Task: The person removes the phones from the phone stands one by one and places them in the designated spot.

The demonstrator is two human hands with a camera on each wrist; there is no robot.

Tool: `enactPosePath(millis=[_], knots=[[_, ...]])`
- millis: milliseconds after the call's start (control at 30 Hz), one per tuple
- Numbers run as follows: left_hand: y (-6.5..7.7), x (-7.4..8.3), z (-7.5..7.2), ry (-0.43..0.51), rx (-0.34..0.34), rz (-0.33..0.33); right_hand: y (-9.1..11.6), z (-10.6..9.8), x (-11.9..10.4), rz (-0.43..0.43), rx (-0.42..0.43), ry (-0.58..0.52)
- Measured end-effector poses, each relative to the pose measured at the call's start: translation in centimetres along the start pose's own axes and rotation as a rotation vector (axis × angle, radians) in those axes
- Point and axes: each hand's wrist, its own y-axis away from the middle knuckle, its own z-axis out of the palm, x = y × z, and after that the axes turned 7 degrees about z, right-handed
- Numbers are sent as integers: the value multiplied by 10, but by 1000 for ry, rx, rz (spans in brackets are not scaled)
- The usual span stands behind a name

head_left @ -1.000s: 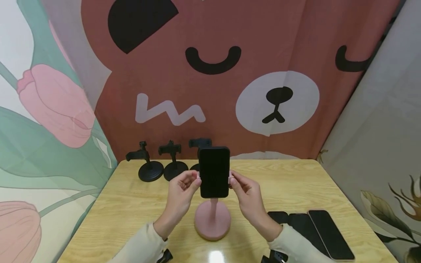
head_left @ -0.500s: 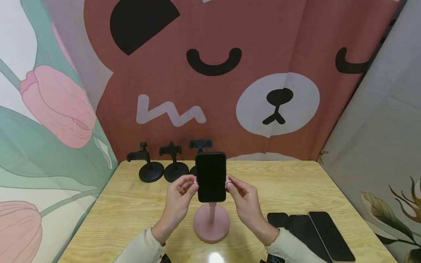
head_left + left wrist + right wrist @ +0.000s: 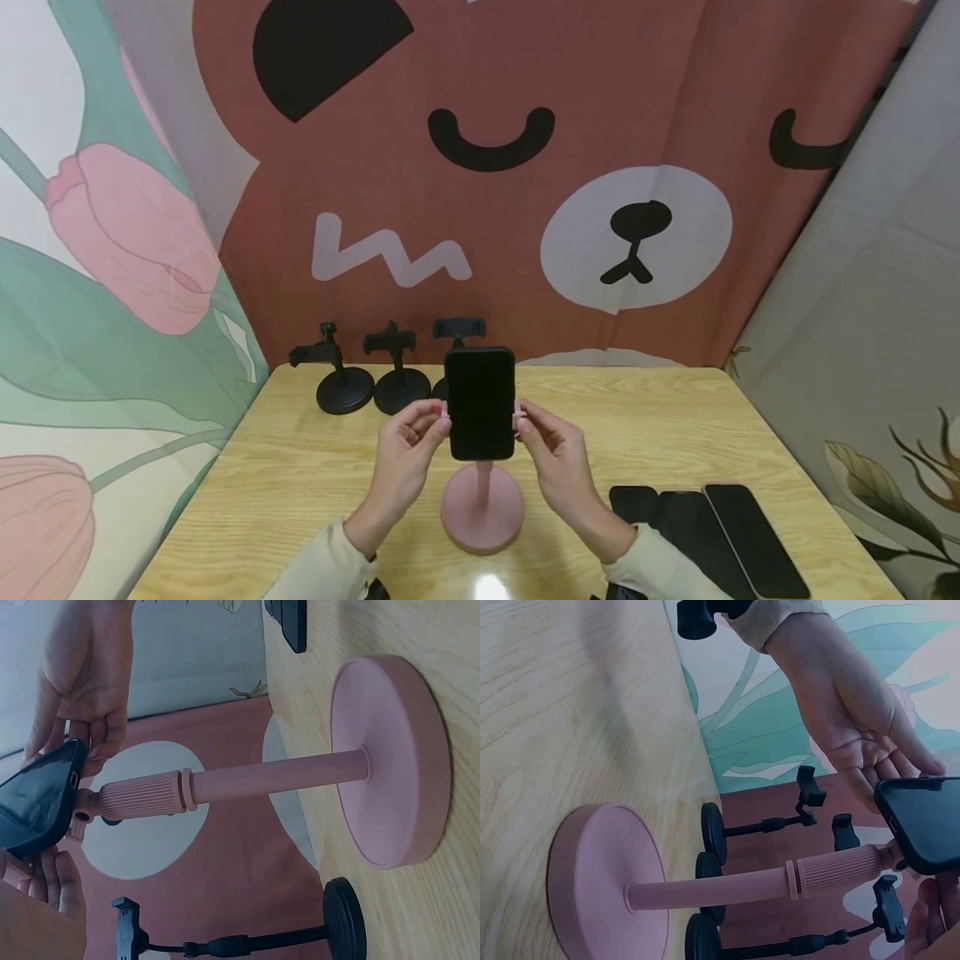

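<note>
A black phone (image 3: 482, 403) stands upright, screen toward me, in the clamp of a pink phone stand (image 3: 483, 510). My left hand (image 3: 405, 450) pinches the pink clamp arm at the phone's left edge between thumb and fingers. On the opposite side, my right hand (image 3: 558, 454) holds the right clamp arm the same way. From the left wrist view, the stand's ribbed collar (image 3: 142, 796) and post rise from the round base (image 3: 405, 765) to a joint behind the phone. The phone hides most of the clamp in the head view.
Several black phone stands (image 3: 345, 390) line the back left of the wooden table (image 3: 622, 417), one partly behind the phone. Dark phones (image 3: 753, 537) lie side by side at the front right, partly under my right sleeve (image 3: 660, 558). Printed curtains (image 3: 495, 67) surround the table.
Over the first half second, the phone and both hands shifted slightly down and left, and the background shifted a little too. Since then almost nothing has moved; both hands keep their grip.
</note>
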Motion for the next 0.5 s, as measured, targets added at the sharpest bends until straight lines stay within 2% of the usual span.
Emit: enactPosePath(millis=[133,233,367,500], knots=[[1,0,1,-21,14,56,-2,-3,-2,8,-40,25],[2,-1,1,-25,19,86,-4,-5,-7,1,-74,84],[3,-1,2,-20,22,90,-6,-10,-15,10,-99,158],[2,-2,3,-20,26,83,-8,-13,-22,30,-129,174]])
